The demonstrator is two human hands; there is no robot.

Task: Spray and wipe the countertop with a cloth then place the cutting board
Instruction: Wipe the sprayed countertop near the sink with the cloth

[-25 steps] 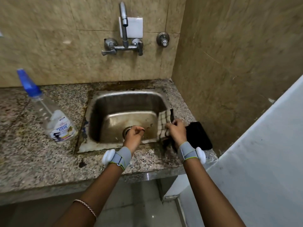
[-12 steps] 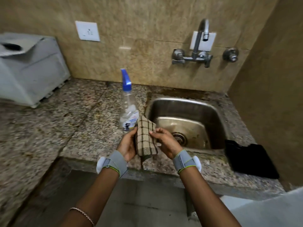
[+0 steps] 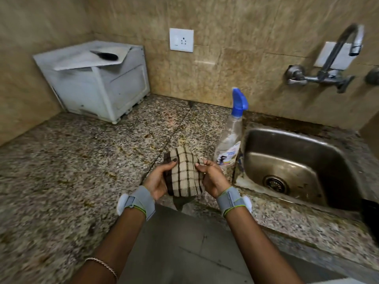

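Observation:
A beige cloth with dark checks (image 3: 184,173) is bunched between both hands, just above the front edge of the speckled granite countertop (image 3: 92,160). My left hand (image 3: 159,179) grips its left side with the thumb on top. My right hand (image 3: 213,178) pinches its right side. A clear spray bottle with a blue trigger head (image 3: 230,138) stands upright just behind my right hand, beside the sink. A black flat object, cut off by the frame (image 3: 371,214), lies at the right edge of the counter; I cannot tell what it is.
A steel sink (image 3: 297,160) is set into the counter on the right, under a wall tap (image 3: 336,64). A white box-shaped appliance (image 3: 98,83) fills the back left corner. A wall socket (image 3: 181,39) sits above the counter.
The cloth came off the sink's right rim and now sits in both hands over the counter left of the sink. The view swung left, bringing the white appliance into sight.

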